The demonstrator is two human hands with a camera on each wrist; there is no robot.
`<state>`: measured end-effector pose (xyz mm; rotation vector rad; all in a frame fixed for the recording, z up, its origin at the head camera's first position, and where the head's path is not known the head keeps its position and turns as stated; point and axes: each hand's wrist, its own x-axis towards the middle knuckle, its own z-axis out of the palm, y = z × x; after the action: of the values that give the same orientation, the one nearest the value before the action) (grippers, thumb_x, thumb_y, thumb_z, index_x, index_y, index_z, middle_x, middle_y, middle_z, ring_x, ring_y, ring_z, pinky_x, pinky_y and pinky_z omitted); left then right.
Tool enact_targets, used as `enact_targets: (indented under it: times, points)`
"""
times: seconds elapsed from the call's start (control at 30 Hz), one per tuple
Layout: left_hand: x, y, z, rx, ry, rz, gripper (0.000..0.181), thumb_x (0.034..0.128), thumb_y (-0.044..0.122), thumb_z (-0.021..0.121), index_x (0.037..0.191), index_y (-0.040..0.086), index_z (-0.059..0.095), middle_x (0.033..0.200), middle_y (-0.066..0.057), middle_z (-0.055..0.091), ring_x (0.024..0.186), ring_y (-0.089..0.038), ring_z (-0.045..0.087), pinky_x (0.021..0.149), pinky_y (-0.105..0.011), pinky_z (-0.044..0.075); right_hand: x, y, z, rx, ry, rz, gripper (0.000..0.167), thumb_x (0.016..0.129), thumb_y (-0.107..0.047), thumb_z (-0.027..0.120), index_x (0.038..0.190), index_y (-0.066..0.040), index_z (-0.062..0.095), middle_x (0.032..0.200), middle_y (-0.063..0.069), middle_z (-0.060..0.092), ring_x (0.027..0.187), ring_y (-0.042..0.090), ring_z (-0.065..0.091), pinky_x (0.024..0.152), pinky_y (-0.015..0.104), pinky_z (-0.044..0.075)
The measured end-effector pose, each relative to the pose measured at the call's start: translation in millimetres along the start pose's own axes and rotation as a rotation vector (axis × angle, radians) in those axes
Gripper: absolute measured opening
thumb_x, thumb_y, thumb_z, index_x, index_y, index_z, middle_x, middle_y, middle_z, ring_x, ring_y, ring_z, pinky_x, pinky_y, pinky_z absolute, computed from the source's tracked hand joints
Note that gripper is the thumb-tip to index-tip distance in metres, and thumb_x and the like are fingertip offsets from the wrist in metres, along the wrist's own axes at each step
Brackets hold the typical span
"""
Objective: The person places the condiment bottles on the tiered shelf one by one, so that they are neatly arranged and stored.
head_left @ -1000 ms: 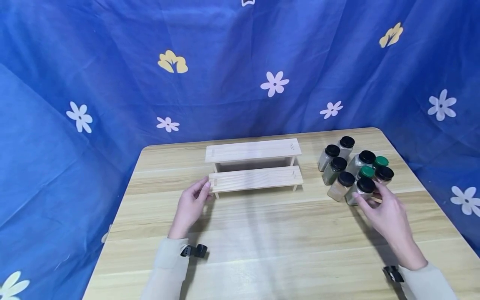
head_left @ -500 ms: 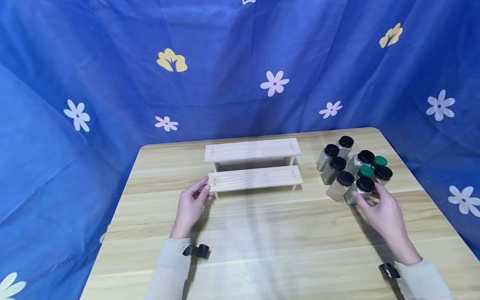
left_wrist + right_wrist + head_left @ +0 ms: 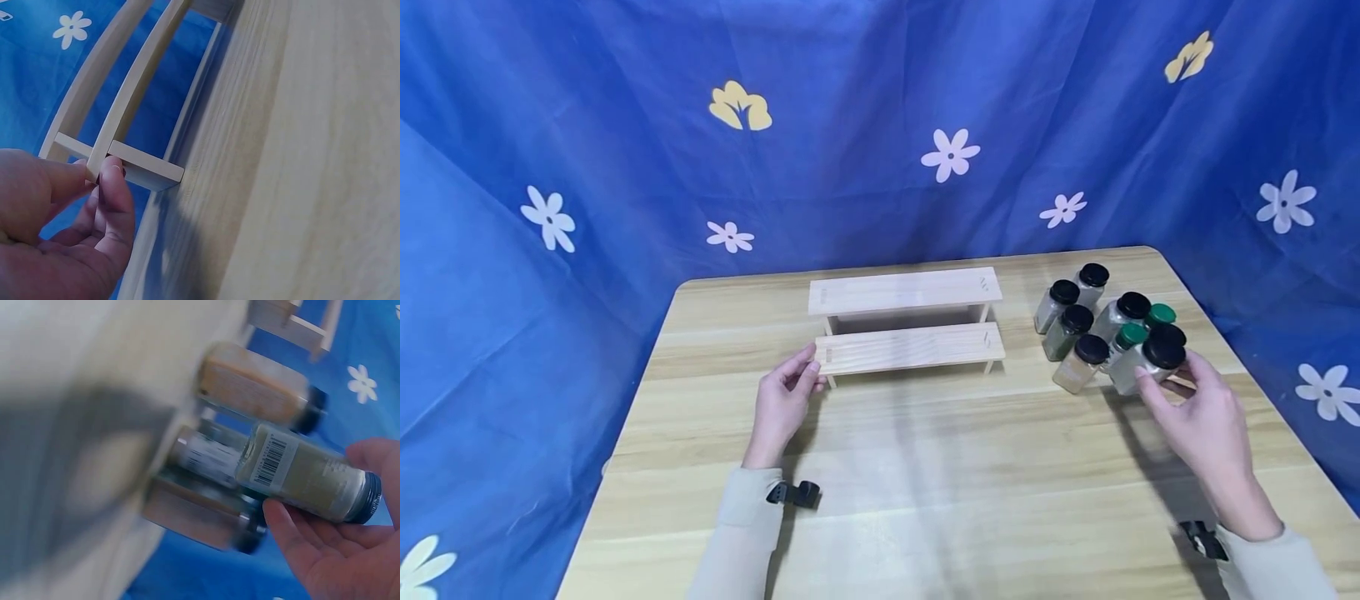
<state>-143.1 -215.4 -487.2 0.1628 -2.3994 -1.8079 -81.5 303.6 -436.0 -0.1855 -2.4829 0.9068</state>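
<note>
My left hand (image 3: 782, 408) pinches the left end of the lower tier of a two-tier wooden rack (image 3: 910, 348); in the left wrist view, thumb and fingers (image 3: 115, 187) lie on either side of the board's end. My right hand (image 3: 1210, 425) grips a black-lidded glass jar (image 3: 1131, 371), tilted and lifted off the table. The right wrist view shows a barcode label on this jar (image 3: 300, 475), with the thumb and fingers around its lid end. Right beside it stand other jars, among them one with orange-brown contents (image 3: 1073, 372).
Several more jars with black or green lids (image 3: 1132, 335) are grouped at the table's right rear. The rack's upper tier (image 3: 904, 292) stands behind the lower one. A blue flowered curtain (image 3: 850, 167) hangs behind the wooden table (image 3: 925, 483).
My right hand has raised the black-lidded jar from the table and moved slightly right with it, tilting it. The left hand still holds the rack's end.
</note>
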Motion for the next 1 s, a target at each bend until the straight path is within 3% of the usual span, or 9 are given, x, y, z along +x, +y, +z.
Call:
enact_targets:
  times: [0.17,0.3,0.4,0.47,0.63,0.7,0.8,0.9,1.0]
  points:
    - [0.9,2.8,-0.6,-0.014,0.008,-0.008,0.037,0.1057,0.012,0.063,0.143,0.007,0.064,0.11,-0.027,0.072,0.081,-0.007,0.073,0.077,-0.016,0.066,11.7,-15.8,-13.1,0.024,0.07,-0.075,0.036,0.09,-0.02,0.082,0.117,0.0,0.07,0.109,0.023,0.075,0.09,-0.037,0.047,0.082,-0.012,0.037]
    - [0.8,3.7,-0.3,-0.02,0.018,-0.016,0.037,0.1053,0.011,0.064,0.142,0.006,0.065,0.108,-0.026,0.072,0.079,-0.007,0.073,0.076,-0.017,0.066,23.8,-28.0,-18.4,0.007,0.105,-0.105,0.034,0.088,-0.024,0.084,0.114,-0.005,0.072,0.099,-0.012,0.073,0.092,-0.035,0.048,0.082,-0.009,0.034]
    - [-0.1,4.5,0.4,-0.023,0.023,-0.021,0.037,0.1051,0.01,0.064,0.142,0.005,0.065,0.108,-0.024,0.073,0.079,-0.008,0.073,0.075,-0.017,0.067,32.7,-38.5,-18.7,0.006,0.074,-0.087,0.035,0.089,-0.028,0.084,0.117,-0.01,0.072,0.095,-0.031,0.061,0.09,-0.032,0.051,0.079,-0.009,0.036]
    - [-1.1,4.8,1.1,-0.028,0.025,-0.022,0.037,0.1048,0.009,0.064,0.141,0.004,0.065,0.108,-0.024,0.073,0.078,-0.007,0.073,0.075,-0.017,0.066,38.3,-47.4,-16.4,0.022,0.042,-0.087,0.034,0.09,-0.029,0.083,0.117,-0.011,0.072,0.095,-0.024,0.068,0.087,-0.031,0.053,0.079,-0.01,0.038]
    - [-2.3,5.2,-0.3,-0.039,0.022,-0.013,0.037,0.1044,0.009,0.065,0.141,0.004,0.065,0.108,-0.029,0.073,0.077,-0.006,0.072,0.075,-0.017,0.066,51.7,-77.2,3.2,0.105,-0.039,-0.154,0.04,0.092,-0.027,0.082,0.125,-0.007,0.071,0.105,0.017,0.078,0.083,-0.029,0.056,0.077,-0.011,0.044]
    - [-2.6,5.6,-0.5,-0.048,0.018,-0.011,0.037,0.1044,0.008,0.065,0.141,0.003,0.065,0.109,-0.03,0.072,0.078,-0.006,0.072,0.075,-0.017,0.066,56.3,-90.5,14.7,0.134,-0.074,-0.186,0.041,0.093,-0.027,0.081,0.127,-0.007,0.071,0.107,0.019,0.078,0.085,-0.021,0.063,0.077,-0.009,0.047]
    - [-3.3,6.9,0.2,-0.055,0.016,-0.014,0.037,0.1043,0.008,0.065,0.141,0.003,0.064,0.11,-0.031,0.072,0.08,-0.008,0.073,0.076,-0.017,0.066,62.2,-109.8,34.3,0.158,-0.136,-0.227,0.039,0.095,-0.028,0.08,0.126,-0.007,0.07,0.108,0.019,0.078,0.091,0.005,0.076,0.077,-0.007,0.05]
    - [-4.1,7.4,1.6,-0.06,0.02,-0.022,0.037,0.1041,0.007,0.065,0.141,0.003,0.064,0.11,-0.029,0.072,0.081,-0.01,0.073,0.077,-0.018,0.067,67.6,-128.7,55.7,0.186,-0.211,-0.253,0.04,0.096,-0.028,0.078,0.128,-0.006,0.069,0.111,0.019,0.077,0.098,0.032,0.077,0.078,0.0,0.056]
    - [-5.6,7.9,2.3,-0.06,0.029,-0.026,0.037,0.1037,0.006,0.065,0.141,0.004,0.065,0.109,-0.028,0.072,0.081,-0.013,0.073,0.077,-0.02,0.067,72.2,-147.7,76.9,0.189,-0.254,-0.291,0.041,0.096,-0.028,0.079,0.129,-0.007,0.069,0.114,0.018,0.078,0.102,0.034,0.077,0.08,0.021,0.065]
